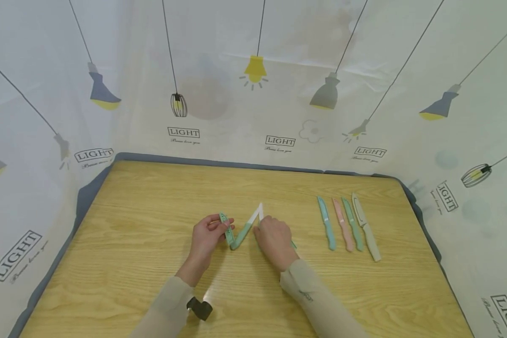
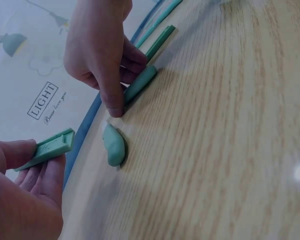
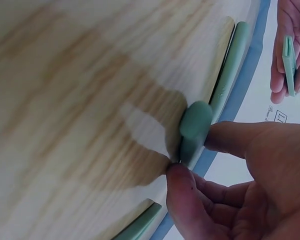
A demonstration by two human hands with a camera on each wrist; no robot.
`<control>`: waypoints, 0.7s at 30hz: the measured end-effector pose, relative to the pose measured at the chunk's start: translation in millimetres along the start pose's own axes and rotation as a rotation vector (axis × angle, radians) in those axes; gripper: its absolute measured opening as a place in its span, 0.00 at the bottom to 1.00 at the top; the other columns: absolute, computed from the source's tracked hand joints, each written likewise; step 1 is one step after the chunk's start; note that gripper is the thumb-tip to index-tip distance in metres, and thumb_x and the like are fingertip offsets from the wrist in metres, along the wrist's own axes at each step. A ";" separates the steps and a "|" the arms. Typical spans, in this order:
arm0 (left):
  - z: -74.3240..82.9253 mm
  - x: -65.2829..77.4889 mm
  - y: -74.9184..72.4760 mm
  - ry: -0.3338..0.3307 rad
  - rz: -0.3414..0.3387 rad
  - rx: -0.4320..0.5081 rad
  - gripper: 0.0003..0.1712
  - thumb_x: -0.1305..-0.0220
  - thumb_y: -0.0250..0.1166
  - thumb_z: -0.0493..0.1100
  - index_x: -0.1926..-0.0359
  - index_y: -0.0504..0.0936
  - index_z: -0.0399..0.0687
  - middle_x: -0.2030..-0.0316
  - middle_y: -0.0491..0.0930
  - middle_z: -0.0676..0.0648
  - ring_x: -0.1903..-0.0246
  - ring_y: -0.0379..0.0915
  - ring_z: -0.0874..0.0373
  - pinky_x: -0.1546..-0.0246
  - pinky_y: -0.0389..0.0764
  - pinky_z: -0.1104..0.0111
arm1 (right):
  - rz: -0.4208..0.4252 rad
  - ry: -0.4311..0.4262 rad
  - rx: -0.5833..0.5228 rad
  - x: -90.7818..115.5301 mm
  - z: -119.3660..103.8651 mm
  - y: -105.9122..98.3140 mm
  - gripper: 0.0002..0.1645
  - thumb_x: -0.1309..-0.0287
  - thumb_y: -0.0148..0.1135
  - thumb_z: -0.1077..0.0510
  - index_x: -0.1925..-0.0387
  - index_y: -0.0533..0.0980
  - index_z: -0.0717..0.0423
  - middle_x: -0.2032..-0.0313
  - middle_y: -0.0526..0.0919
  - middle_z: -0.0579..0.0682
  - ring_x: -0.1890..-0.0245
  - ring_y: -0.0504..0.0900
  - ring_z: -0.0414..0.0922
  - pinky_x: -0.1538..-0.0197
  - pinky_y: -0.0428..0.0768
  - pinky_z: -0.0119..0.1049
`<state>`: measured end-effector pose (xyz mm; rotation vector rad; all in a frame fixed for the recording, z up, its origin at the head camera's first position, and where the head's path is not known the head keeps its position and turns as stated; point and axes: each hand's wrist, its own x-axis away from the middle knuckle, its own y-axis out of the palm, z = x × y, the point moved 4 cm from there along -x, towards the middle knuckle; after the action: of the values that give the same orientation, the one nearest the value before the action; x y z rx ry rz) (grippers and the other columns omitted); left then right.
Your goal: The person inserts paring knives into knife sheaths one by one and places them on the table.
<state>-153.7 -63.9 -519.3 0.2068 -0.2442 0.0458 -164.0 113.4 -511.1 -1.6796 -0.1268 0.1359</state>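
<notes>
My left hand [image 1: 206, 237] pinches a green knife sheath [image 2: 49, 149] between thumb and fingers, raised above the table. Just right of it, a green-handled knife [image 1: 242, 234] with a white blade lies on the wood, its blade pointing away from me. My right hand [image 1: 274, 239] pinches the green handle [image 3: 196, 121] of a second knife close to the tabletop. That knife's white blade [image 1: 260, 213] meets the first blade's tip in the head view; the hand hides most of its handle there. A second green sheath [image 2: 160, 44] lies beyond the right hand.
On the right side of the table [image 1: 131, 281] lie a blue knife [image 1: 326, 225], a pink knife [image 1: 343, 225], a green knife [image 1: 352, 225] and a larger pale knife [image 1: 366, 227], side by side. A lamp-printed curtain [image 1: 219, 56] encloses the table's back and sides.
</notes>
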 end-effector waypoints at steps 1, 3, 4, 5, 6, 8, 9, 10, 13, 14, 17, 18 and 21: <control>-0.1 -0.1 -0.3 -0.003 0.001 0.001 0.19 0.37 0.62 0.32 0.47 0.72 0.28 0.53 0.82 0.33 0.55 0.80 0.41 0.55 0.82 0.62 | 0.002 -0.003 0.007 -0.2 0.0 0.3 0.23 0.37 0.60 0.49 0.84 0.68 0.54 0.87 0.66 0.45 0.87 0.63 0.39 0.88 0.63 0.29; 0.3 0.1 -0.7 -0.005 -0.001 -0.001 0.19 0.37 0.62 0.32 0.46 0.72 0.28 0.53 0.82 0.33 0.54 0.79 0.40 0.54 0.82 0.61 | 0.012 -0.017 0.025 -0.1 -0.1 0.5 0.23 0.37 0.60 0.49 0.85 0.68 0.55 0.87 0.65 0.44 0.88 0.63 0.38 0.89 0.63 0.29; 0.7 0.2 -0.8 -0.004 -0.003 -0.005 0.19 0.37 0.62 0.33 0.46 0.72 0.28 0.53 0.81 0.33 0.54 0.79 0.40 0.53 0.82 0.60 | 0.019 -0.025 0.035 -0.1 -0.1 0.4 0.24 0.37 0.60 0.50 0.85 0.68 0.55 0.88 0.65 0.44 0.88 0.63 0.38 0.89 0.64 0.28; 1.0 0.4 -1.0 -0.004 -0.004 -0.008 0.20 0.37 0.62 0.33 0.46 0.72 0.28 0.53 0.81 0.33 0.54 0.79 0.40 0.53 0.81 0.59 | 0.025 -0.029 0.040 0.0 0.0 0.1 0.24 0.37 0.60 0.50 0.86 0.69 0.55 0.88 0.65 0.44 0.89 0.62 0.38 0.89 0.64 0.28; 1.2 0.5 -1.0 -0.004 -0.005 -0.011 0.20 0.36 0.62 0.33 0.45 0.72 0.28 0.53 0.81 0.34 0.54 0.79 0.41 0.52 0.81 0.59 | 0.031 -0.031 0.043 0.0 0.2 -0.1 0.23 0.37 0.61 0.51 0.86 0.69 0.55 0.88 0.65 0.44 0.89 0.63 0.38 0.90 0.65 0.28; 1.9 0.9 -0.9 -0.006 -0.007 -0.011 0.20 0.36 0.62 0.33 0.45 0.71 0.28 0.52 0.81 0.34 0.53 0.79 0.41 0.52 0.81 0.58 | 0.035 -0.030 0.042 -0.1 1.0 -0.4 0.23 0.37 0.60 0.52 0.86 0.69 0.55 0.88 0.65 0.44 0.89 0.63 0.38 0.90 0.65 0.28; 2.0 0.9 -0.7 -0.007 -0.007 -0.012 0.21 0.36 0.62 0.33 0.45 0.71 0.28 0.52 0.81 0.34 0.53 0.79 0.41 0.52 0.81 0.58 | 0.036 -0.023 0.031 -0.2 1.7 -0.5 0.23 0.37 0.60 0.52 0.86 0.69 0.55 0.88 0.66 0.44 0.89 0.63 0.38 0.90 0.66 0.29; 2.0 0.8 -0.6 -0.010 -0.006 -0.011 0.21 0.37 0.63 0.33 0.45 0.71 0.29 0.52 0.81 0.34 0.54 0.79 0.42 0.52 0.81 0.58 | 0.032 -0.015 0.015 -0.4 2.6 -0.2 0.23 0.37 0.59 0.53 0.86 0.68 0.54 0.89 0.66 0.44 0.89 0.63 0.38 0.90 0.66 0.29; 2.0 0.5 -0.3 -0.012 -0.003 -0.013 0.20 0.37 0.63 0.33 0.45 0.72 0.29 0.53 0.82 0.34 0.54 0.80 0.42 0.52 0.81 0.58 | 0.019 0.000 -0.041 -0.4 5.5 0.7 0.23 0.37 0.58 0.54 0.87 0.67 0.53 0.89 0.66 0.44 0.89 0.63 0.39 0.89 0.65 0.30; 2.0 0.4 -0.1 -0.012 -0.003 -0.011 0.20 0.37 0.63 0.33 0.46 0.72 0.29 0.53 0.82 0.34 0.54 0.80 0.42 0.52 0.81 0.58 | 0.013 0.003 -0.059 -0.3 6.4 0.9 0.24 0.37 0.58 0.54 0.88 0.66 0.52 0.89 0.65 0.44 0.89 0.62 0.39 0.89 0.64 0.30; 2.2 0.1 0.4 -0.007 -0.003 -0.008 0.20 0.37 0.63 0.33 0.46 0.72 0.29 0.53 0.82 0.34 0.54 0.79 0.41 0.52 0.81 0.58 | -0.008 0.019 -0.112 1.2 9.4 0.5 0.25 0.37 0.58 0.53 0.89 0.65 0.50 0.89 0.64 0.43 0.89 0.61 0.38 0.89 0.62 0.29; 2.2 0.0 0.6 -0.004 -0.004 -0.005 0.20 0.37 0.63 0.33 0.46 0.72 0.29 0.53 0.82 0.33 0.54 0.79 0.41 0.52 0.81 0.58 | -0.010 0.028 -0.124 2.3 10.5 -0.1 0.25 0.37 0.58 0.53 0.89 0.65 0.50 0.89 0.64 0.43 0.89 0.61 0.38 0.89 0.62 0.29; 2.3 -0.5 1.5 -0.002 -0.007 0.003 0.19 0.37 0.63 0.33 0.46 0.72 0.29 0.53 0.82 0.33 0.54 0.79 0.40 0.52 0.81 0.58 | -0.011 0.072 -0.166 6.4 14.2 -4.1 0.25 0.38 0.59 0.51 0.89 0.64 0.50 0.89 0.64 0.43 0.90 0.61 0.38 0.89 0.62 0.30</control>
<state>-154.8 -62.9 -517.0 0.2108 -0.2453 0.0395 -160.1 128.9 -508.7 -1.8468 -0.0951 0.0582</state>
